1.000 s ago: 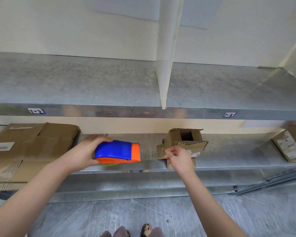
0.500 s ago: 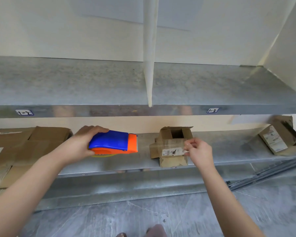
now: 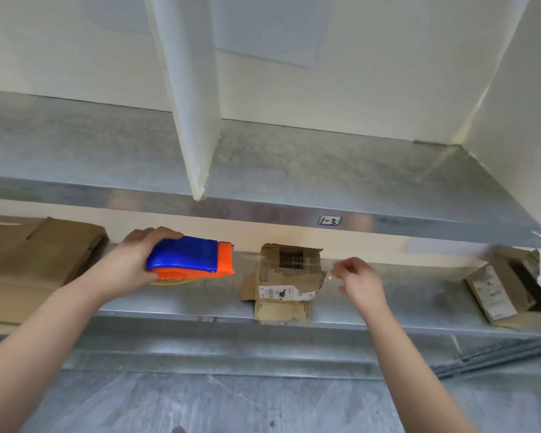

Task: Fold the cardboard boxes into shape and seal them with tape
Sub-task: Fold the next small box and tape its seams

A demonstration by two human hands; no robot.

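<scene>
A small worn cardboard box [image 3: 283, 284] with a white label stands on the lower metal shelf [image 3: 185, 303], its top flaps open. My left hand [image 3: 132, 264] grips a blue and orange tape dispenser [image 3: 191, 257] left of the box. A strip of clear tape [image 3: 281, 263] stretches from the dispenser across the front of the box to my right hand [image 3: 358, 281], which pinches its free end just right of the box.
Flattened cardboard boxes [image 3: 35, 264] lie stacked at the shelf's left end. Another opened box [image 3: 509, 289] with a label lies at the right end. An upper metal shelf [image 3: 294, 170] with a white divider [image 3: 189, 98] hangs above. Grey floor lies below.
My right hand has moved rightward from the box's left edge past its right side, drawing clear tape out of the dispenser across the box. The left hand stays put with the dispenser.
</scene>
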